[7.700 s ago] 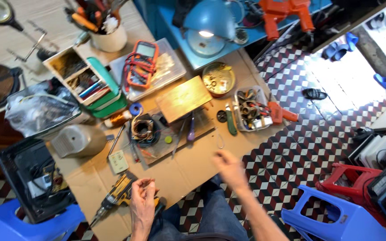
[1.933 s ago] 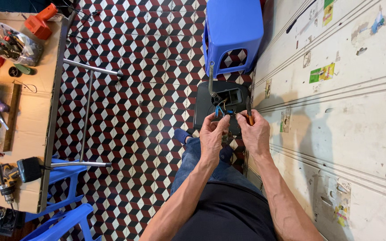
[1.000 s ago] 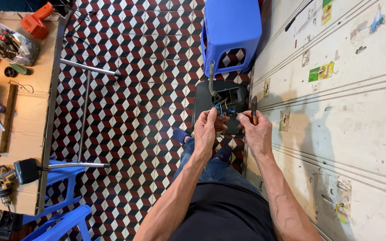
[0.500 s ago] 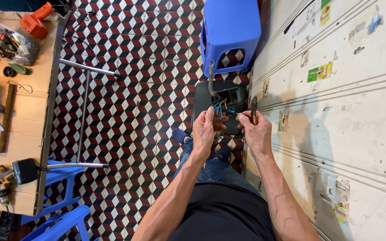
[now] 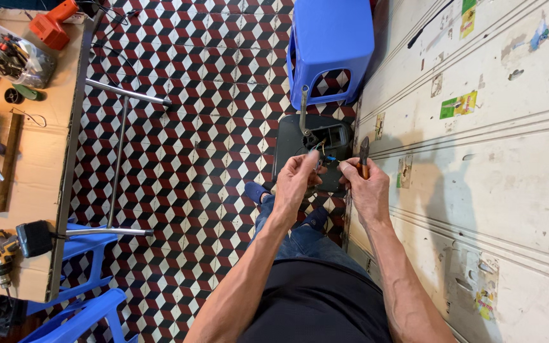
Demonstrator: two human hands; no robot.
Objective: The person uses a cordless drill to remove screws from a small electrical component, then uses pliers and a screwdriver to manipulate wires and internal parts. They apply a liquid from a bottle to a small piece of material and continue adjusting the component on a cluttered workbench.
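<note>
My left hand (image 5: 295, 181) pinches thin coloured wires (image 5: 326, 158) that rise from a dark flat device base (image 5: 316, 143) lying on the floor. A metal stem (image 5: 303, 114) sticks up from that base. My right hand (image 5: 366, 187) grips orange-handled pliers (image 5: 364, 155), their jaws pointing up, and its fingertips also touch the wire ends. Both hands are close together above the base, over my knees.
A blue plastic stool (image 5: 330, 44) stands just beyond the base. A worn white shutter wall (image 5: 478, 159) runs along the right. At the left is a workbench (image 5: 27, 184) with a cordless drill (image 5: 7, 244), a box of tools (image 5: 11, 57), and more blue stools (image 5: 84, 292) below.
I turned from the workbench to the floor device. Over the last second my hands stayed on the wires; the pliers remain upright in my right hand.
</note>
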